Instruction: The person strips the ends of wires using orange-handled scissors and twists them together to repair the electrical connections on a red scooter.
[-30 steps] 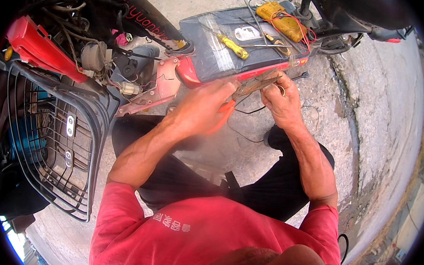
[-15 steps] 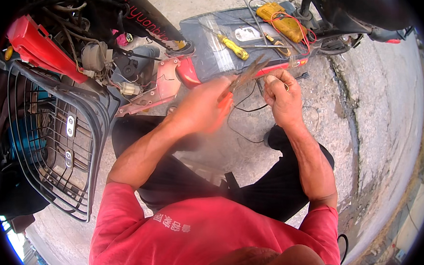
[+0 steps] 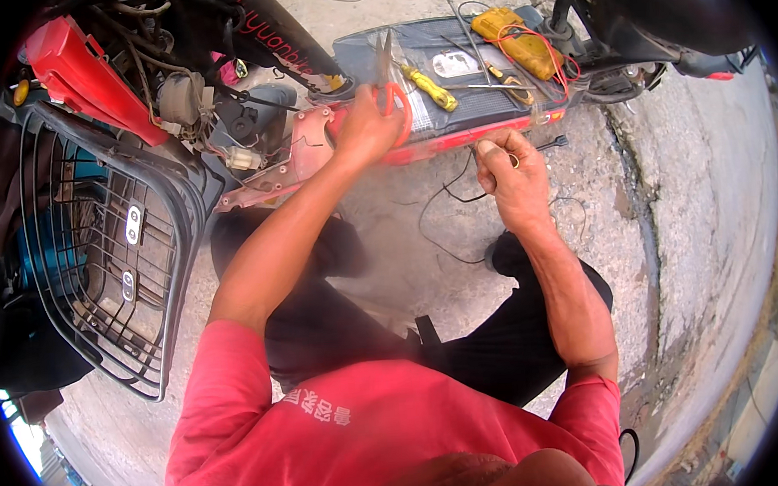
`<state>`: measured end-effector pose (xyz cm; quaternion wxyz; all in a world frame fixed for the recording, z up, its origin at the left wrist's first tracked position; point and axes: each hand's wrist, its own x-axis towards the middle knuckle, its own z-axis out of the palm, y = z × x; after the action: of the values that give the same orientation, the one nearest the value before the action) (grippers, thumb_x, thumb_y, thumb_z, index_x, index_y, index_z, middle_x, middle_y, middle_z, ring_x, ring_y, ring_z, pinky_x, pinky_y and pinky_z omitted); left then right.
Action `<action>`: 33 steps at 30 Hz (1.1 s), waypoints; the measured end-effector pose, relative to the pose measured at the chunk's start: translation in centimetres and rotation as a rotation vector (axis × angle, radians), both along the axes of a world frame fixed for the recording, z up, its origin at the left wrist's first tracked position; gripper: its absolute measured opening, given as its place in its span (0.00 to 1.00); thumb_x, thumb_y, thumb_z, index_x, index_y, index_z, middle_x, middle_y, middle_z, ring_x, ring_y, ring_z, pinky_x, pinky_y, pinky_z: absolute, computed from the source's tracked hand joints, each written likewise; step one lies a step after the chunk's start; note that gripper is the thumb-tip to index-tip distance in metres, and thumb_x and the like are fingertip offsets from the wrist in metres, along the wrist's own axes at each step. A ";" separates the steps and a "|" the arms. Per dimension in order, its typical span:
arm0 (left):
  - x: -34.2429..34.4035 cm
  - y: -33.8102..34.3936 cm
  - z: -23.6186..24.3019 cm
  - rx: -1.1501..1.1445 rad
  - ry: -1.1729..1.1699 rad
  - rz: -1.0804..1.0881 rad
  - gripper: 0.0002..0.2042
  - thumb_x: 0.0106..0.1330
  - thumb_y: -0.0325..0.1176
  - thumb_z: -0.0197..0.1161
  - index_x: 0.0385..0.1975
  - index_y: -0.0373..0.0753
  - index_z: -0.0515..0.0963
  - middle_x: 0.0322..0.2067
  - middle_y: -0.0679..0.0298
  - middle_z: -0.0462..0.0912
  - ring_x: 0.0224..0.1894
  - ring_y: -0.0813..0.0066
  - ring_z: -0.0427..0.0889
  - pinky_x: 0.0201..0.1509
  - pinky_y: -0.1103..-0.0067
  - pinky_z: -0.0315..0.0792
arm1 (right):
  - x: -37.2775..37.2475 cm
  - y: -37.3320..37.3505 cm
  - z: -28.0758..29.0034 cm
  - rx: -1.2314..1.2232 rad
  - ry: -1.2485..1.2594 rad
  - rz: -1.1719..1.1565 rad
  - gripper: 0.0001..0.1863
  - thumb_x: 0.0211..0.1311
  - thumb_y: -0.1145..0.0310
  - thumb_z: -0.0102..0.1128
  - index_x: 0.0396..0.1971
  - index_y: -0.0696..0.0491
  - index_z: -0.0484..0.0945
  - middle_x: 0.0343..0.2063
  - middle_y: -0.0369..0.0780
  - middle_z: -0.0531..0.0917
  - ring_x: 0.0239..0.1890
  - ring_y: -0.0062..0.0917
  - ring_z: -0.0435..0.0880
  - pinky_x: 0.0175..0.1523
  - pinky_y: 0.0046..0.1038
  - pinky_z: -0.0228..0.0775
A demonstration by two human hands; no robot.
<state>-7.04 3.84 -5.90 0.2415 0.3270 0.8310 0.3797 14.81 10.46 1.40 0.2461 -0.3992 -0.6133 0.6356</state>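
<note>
My left hand (image 3: 367, 132) is closed round the orange-red handles of a pair of scissors (image 3: 384, 61). Their blades point away from me over the scooter's footboard (image 3: 360, 53) and look slightly apart. My right hand (image 3: 517, 177) is held near the footboard's red side edge, thumb and forefinger pinched together on a thin wire, of which little shows. Below and between the hands, a black cable (image 3: 469, 200) loops across the ground, and a dark plug (image 3: 561, 141) sticks out beside my right hand. Whether these join the pinched wire is hidden.
On the footboard lie a yellow-handled screwdriver (image 3: 431, 89), a yellow meter (image 3: 519, 43) with red leads and several thin metal tools. At left are a wire basket (image 3: 156, 293), a red panel (image 3: 85, 74) and the scooter's exposed wiring (image 3: 180, 100). The seat (image 3: 659, 4) overhangs at far right.
My left hand has swung left and away from my right hand, taking the scissors with it; their blades now point away from me. My right hand has shifted only slightly.
</note>
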 end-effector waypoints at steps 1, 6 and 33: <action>0.1 0.2 -0.1 0.005 0.026 0.012 0.35 0.59 0.43 0.66 0.62 0.27 0.64 0.51 0.38 0.78 0.54 0.47 0.80 0.58 0.65 0.72 | 0.0 0.0 0.0 0.013 0.001 0.008 0.06 0.64 0.68 0.59 0.33 0.56 0.78 0.18 0.31 0.75 0.20 0.12 0.71 0.26 0.19 0.63; -0.1 1.5 -1.3 0.011 0.154 0.004 0.34 0.57 0.41 0.67 0.59 0.25 0.65 0.54 0.36 0.74 0.58 0.42 0.75 0.61 0.62 0.70 | 0.2 -0.2 0.1 0.049 0.006 0.042 0.07 0.64 0.68 0.59 0.33 0.56 0.78 0.19 0.31 0.76 0.20 0.12 0.71 0.26 0.19 0.64; -0.9 -0.4 0.5 -0.138 0.651 -0.242 0.22 0.59 0.39 0.66 0.51 0.33 0.75 0.50 0.43 0.75 0.53 0.43 0.76 0.56 0.58 0.72 | 0.5 -0.3 0.4 0.154 -0.076 0.141 0.09 0.64 0.66 0.59 0.34 0.58 0.78 0.23 0.34 0.79 0.26 0.15 0.75 0.33 0.22 0.69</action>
<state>-7.91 3.44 -5.43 0.0285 0.5099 0.8433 0.1673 15.32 10.20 1.78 0.2076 -0.3588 -0.6958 0.5866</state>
